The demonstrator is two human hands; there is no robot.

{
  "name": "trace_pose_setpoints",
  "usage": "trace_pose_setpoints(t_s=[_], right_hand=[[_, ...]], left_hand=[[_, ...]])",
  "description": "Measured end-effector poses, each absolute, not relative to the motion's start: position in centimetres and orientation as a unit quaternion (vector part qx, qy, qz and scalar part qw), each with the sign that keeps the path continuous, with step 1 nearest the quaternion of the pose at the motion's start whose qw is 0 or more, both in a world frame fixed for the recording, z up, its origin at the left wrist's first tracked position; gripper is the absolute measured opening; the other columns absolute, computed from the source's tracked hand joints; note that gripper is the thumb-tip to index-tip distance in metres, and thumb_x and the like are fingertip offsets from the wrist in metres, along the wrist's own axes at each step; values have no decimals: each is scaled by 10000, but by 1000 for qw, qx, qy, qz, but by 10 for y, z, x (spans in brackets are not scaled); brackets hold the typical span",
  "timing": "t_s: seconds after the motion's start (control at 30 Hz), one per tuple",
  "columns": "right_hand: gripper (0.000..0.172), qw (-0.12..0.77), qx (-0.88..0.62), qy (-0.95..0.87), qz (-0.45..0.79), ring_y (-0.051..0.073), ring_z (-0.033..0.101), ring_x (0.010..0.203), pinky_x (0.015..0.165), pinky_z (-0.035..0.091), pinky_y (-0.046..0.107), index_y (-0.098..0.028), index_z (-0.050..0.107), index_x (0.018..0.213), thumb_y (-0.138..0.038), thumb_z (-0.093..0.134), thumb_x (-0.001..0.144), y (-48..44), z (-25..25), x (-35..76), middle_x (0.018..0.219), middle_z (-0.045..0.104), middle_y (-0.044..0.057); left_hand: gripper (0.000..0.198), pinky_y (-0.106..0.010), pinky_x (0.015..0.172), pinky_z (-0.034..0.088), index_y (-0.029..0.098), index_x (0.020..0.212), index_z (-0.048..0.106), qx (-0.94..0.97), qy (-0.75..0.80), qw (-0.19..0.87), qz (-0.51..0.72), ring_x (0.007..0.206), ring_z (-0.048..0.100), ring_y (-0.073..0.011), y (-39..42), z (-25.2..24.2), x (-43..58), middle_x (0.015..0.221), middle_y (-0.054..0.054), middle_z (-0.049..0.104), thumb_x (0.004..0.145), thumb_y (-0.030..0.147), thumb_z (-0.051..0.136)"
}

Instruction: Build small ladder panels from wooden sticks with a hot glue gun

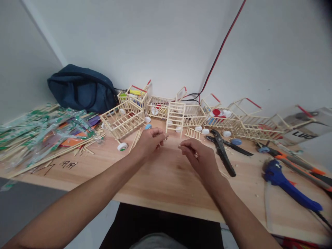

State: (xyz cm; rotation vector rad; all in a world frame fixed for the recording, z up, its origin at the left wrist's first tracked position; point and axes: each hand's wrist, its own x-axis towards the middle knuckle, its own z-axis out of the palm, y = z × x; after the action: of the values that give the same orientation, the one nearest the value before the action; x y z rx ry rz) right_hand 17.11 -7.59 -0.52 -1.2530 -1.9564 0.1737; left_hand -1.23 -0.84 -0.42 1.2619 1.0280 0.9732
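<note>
My left hand [151, 142] is closed in a pinch, its fingertips beside the lower left leg of a ladder-like frame of wooden sticks [175, 117]. Whether the fingers grip that leg or a tiny piece, I cannot tell. Across a small gap, my right hand [198, 155] also pinches; a small pale bit shows at its fingertips, too small to name. The ladder-like frame stands upright in front of several small stick carts. One cart [124, 121] with bottle-cap wheels sits tilted, left of my left hand. A short stick grid [193, 134] lies behind my right hand.
Black-handled pliers [221, 150] and a blue glue gun [290, 188] lie to the right, near orange-and-grey tools [298, 164]. More carts [261, 128] line the wall. Wrapped sticks [52, 135] spread at left before a dark blue bag [83, 88]. A red-black cable [223, 45] hangs behind.
</note>
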Motion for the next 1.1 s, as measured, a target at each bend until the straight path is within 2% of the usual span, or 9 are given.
trace_pose_setpoints(t_s=[0.2,0.33,0.73,0.9,1.1], right_hand=[[177,231,-435,-868,71,165,597,809,720,459,274,-200,648,895,-239,494,973,-76,-14,160,849,673,53],[157,175,-429,-885,56,178,594,842,763,461,294,-188,662,900,-225,522,961,-75,-18,154,891,680,67],[106,135,-446,-881,80,178,583,848,774,452,306,-181,634,891,-224,554,947,-72,-13,156,917,659,64],[70,139,-456,-876,69,186,575,825,752,430,314,-188,609,860,-223,600,920,-72,-19,156,886,652,52],[63,154,-482,-854,120,172,586,791,714,416,296,-193,606,881,-184,570,931,-75,-19,156,870,673,30]], left_hand=[[133,-192,446,323,147,735,623,540,429,583,429,446,423,-63,-10,-3,-12,552,43,524,730,261,690],[130,-188,440,332,148,732,617,534,426,588,433,452,428,-68,-10,-3,-12,541,41,522,717,248,697],[146,-192,450,338,146,701,599,549,421,576,435,475,430,-71,-8,-3,-11,555,39,507,729,277,657],[182,-192,455,335,152,714,609,543,426,574,441,497,439,-78,-10,-5,-8,566,36,512,716,318,682],[197,-197,454,334,160,710,582,523,425,569,471,480,440,-73,-7,-5,-10,574,39,523,701,326,688]])
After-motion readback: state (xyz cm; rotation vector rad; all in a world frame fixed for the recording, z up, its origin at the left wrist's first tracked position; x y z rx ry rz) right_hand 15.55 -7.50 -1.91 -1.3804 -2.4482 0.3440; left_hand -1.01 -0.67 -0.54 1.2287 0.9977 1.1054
